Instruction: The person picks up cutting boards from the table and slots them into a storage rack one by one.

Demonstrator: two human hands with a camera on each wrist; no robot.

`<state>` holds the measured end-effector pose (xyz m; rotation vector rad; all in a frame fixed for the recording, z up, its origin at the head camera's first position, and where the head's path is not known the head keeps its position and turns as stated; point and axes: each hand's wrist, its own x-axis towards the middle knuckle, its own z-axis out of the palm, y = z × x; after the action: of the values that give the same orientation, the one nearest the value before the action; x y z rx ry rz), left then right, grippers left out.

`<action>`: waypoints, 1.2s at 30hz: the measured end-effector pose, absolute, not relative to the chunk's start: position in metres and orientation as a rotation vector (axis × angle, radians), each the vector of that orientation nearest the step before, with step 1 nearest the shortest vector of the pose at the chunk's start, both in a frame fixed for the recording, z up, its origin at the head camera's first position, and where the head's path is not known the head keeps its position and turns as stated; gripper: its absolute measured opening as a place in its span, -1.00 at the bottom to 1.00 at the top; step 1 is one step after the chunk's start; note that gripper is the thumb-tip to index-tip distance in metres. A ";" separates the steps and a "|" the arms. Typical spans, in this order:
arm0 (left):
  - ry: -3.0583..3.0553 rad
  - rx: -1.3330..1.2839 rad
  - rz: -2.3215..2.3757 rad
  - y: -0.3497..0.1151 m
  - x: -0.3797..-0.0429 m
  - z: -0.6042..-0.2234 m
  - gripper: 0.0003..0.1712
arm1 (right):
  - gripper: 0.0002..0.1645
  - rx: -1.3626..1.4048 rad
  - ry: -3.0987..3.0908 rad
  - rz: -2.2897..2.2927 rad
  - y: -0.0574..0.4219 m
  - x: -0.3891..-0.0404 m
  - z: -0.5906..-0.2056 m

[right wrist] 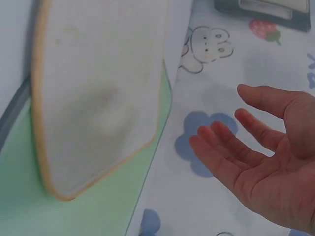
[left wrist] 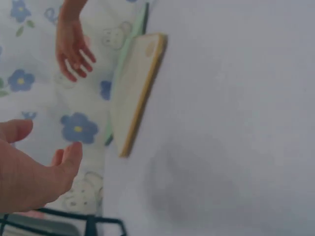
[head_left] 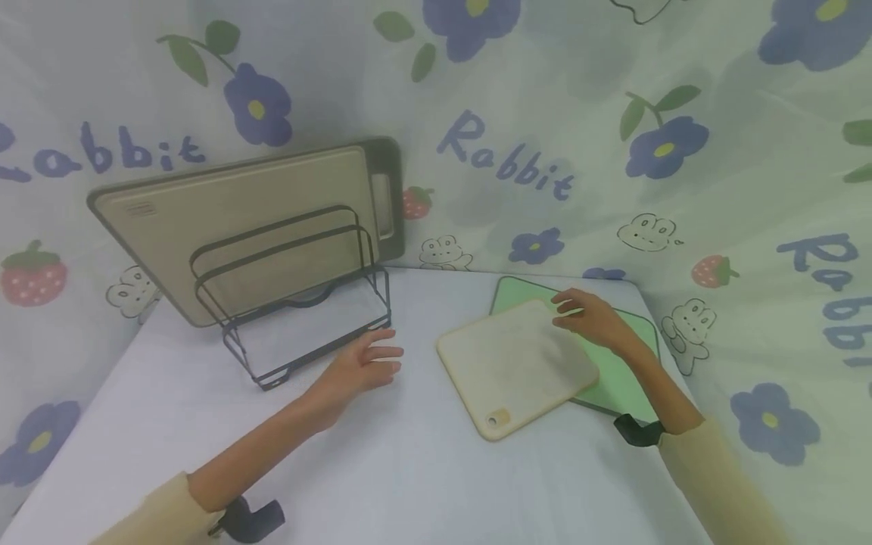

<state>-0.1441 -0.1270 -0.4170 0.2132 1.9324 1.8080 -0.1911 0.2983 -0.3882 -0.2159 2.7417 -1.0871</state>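
A large beige cutting board [head_left: 272, 204] with a dark rim and a handle slot leans upright in a dark wire rack [head_left: 320, 352] on the left. Just in front of the rack hovers my left hand [head_left: 350, 375], its fingers relaxed and holding nothing. On the right, a cream cutting board [head_left: 511, 371] with a yellowish edge and a small hole lies partly over a green cutting board [head_left: 616, 378]. Above these two boards is my right hand [head_left: 593, 318], loosely bent and gripping nothing; the right wrist view shows its fingers [right wrist: 221, 157] apart from the boards.
The boards and rack stand on a white-covered table [head_left: 422, 484]. Behind and to the right hangs a patterned curtain [head_left: 545, 98] with flowers, rabbits and strawberries, close to the table's back edge.
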 end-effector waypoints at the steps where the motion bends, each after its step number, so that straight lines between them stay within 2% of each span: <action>1: 1.901 0.195 1.826 -0.122 -0.145 -0.421 -0.23 | -0.49 -0.199 2.731 -1.098 0.301 -0.190 -0.390; 13: 1.691 0.004 1.899 -0.076 -0.147 -0.448 -0.17 | -0.38 -0.018 2.588 -1.209 0.330 -0.186 -0.416; 25: 1.599 -0.155 1.873 -0.051 -0.149 -0.465 -0.08 | -0.36 0.085 2.499 -1.220 0.357 -0.206 -0.440; 36: 1.540 -0.227 1.863 -0.036 -0.153 -0.463 -0.09 | -0.29 0.166 2.370 -1.190 0.357 -0.225 -0.445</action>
<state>-0.1527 -0.0361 -0.4629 -0.2272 1.5396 1.8626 -0.2253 0.3575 -0.4452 0.1663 2.3703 -1.1905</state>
